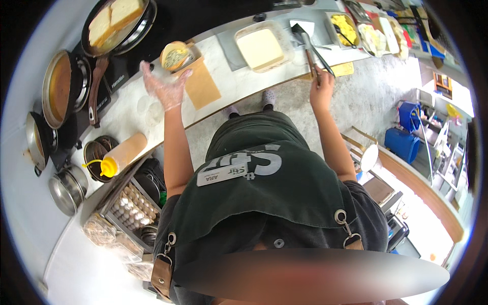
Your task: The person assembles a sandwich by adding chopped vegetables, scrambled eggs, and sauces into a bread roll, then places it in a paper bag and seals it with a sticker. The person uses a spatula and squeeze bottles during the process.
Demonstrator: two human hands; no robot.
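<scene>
Near side first, brown box as reference. The squeeze bottle (127,151) is lying on the counter (152,122) to the near left of the box, yellow cap facing you and to the left.

Your left hand (166,90), in a clear glove, is hovering just on the near left of the box, fingers and thumb spread wide, gripping nothing visible; cannot tell whether a fingertip is touching the cardboard. Your right hand (322,91) is closing its fingers around the handle end of the tongs (309,57), well to the right of the box; tips are pointing away from you.

The filled bread (175,58) is sitting in the brown box (195,59), tilted somewhat upward. Progress, judging by the layout: filling and boxing are looking done for this piece; the flap (204,87) is lying open toward you, so closing is remaining. The bread is showing a golden-brown rim around a pale, green-flecked filling; the underside is hiding.

Farther out, a tub (287,50) of smooth pale-yellow food is standing right of the box. To its far left, a frying pan (85,31) is holding two pale-topped bread slices (103,28), apparently not boxed.
</scene>
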